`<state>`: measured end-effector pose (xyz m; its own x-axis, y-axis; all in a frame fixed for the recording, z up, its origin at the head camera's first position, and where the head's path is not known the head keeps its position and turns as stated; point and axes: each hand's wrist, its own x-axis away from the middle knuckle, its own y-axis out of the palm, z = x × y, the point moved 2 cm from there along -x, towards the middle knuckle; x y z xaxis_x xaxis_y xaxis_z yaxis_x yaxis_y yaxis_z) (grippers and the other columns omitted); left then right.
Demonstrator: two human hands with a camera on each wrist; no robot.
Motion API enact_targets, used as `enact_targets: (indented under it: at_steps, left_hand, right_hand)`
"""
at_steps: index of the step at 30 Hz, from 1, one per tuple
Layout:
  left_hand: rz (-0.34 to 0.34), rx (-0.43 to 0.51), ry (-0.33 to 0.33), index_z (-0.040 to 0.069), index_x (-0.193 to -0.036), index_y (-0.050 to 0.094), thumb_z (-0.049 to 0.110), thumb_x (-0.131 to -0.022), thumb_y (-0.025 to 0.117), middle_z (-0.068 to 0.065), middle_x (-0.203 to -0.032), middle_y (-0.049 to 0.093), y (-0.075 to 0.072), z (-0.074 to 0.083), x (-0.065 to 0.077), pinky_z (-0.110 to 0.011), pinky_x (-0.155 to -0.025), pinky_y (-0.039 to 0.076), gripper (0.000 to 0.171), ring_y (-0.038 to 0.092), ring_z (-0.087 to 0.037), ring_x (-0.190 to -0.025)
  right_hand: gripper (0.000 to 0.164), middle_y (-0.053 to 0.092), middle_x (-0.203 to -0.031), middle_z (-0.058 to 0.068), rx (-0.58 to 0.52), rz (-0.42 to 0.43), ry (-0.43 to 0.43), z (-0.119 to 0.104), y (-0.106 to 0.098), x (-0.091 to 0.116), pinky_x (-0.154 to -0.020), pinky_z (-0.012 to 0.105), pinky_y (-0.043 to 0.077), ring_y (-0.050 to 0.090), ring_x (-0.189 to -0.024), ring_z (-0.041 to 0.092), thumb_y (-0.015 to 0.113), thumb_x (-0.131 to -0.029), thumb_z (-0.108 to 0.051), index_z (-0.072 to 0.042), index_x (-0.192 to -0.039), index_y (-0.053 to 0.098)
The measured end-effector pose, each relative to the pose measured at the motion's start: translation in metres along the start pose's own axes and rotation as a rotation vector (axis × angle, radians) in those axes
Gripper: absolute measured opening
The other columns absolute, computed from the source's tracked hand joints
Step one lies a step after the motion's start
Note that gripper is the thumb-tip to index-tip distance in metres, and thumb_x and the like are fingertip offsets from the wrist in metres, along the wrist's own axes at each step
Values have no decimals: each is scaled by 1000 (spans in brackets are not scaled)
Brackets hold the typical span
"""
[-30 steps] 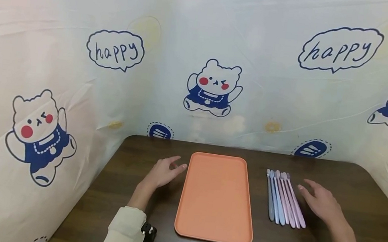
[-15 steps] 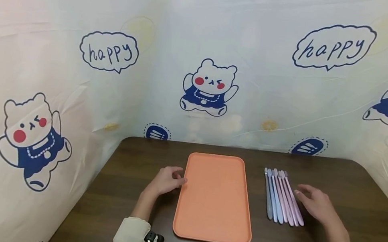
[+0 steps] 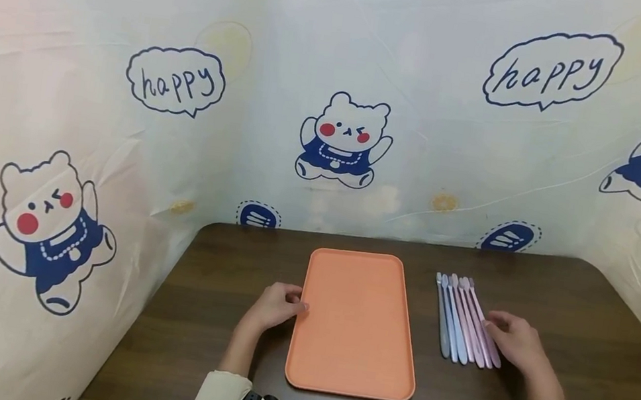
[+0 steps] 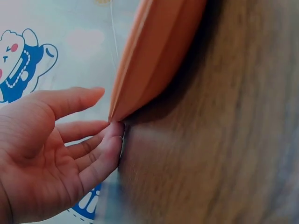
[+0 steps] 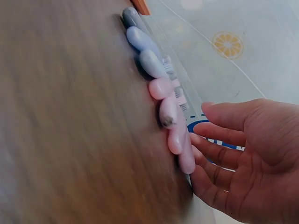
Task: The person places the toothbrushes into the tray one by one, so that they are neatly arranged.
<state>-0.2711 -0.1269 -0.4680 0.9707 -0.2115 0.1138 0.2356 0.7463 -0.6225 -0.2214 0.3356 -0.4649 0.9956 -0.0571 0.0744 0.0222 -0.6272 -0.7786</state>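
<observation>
An orange rectangular tray point(image 3: 356, 324) lies flat on the dark wooden table. At its left rim is my left hand point(image 3: 274, 306). In the left wrist view the fingers point(image 4: 105, 156) reach the tray's edge point(image 4: 149, 56) from beside it, while the thumb is raised apart from the rim. A row of several toothbrushes point(image 3: 464, 321), grey-blue through light blue to pink and purple, lies side by side right of the tray, heads away from me. Beside the outermost purple one is my right hand point(image 3: 519, 344), its fingers loosely bent and thumb apart in the right wrist view.
The brown table point(image 3: 216, 267) has rounded far corners. Behind and beside it hangs a pale curtain point(image 3: 422, 59) printed with bears and the word "happy". A strip of table separates the tray from the toothbrushes.
My left hand has come in from the left to the tray's rim. My right hand has moved left and nearer to me, closer to the toothbrushes. Tray and toothbrushes stay put.
</observation>
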Motion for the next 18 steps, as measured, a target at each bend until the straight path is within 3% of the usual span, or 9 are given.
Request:
enact_targets:
  at_steps: [8,18]
  left_hand:
    - [27,4,18,-2,-128,67,14,-88,75,-10,-95,68,2,-5,1,-27,-67,48,44,57,-18,-80]
    - [13,36,68,-8,-132,63,4,-86,73,-16,-100,72,2,-9,3,-28,-69,53,48,62,-16,-78]
  right_hand:
    - [42,61,-122,39,8,30,-3,-1,3,-1,-90,60,52,60,-104,48,53,-101,-16,16,-128,56]
    - [39,58,-126,39,-15,-3,97,0,7,2,-89,57,52,57,-104,46,57,-100,-11,13,-131,56]
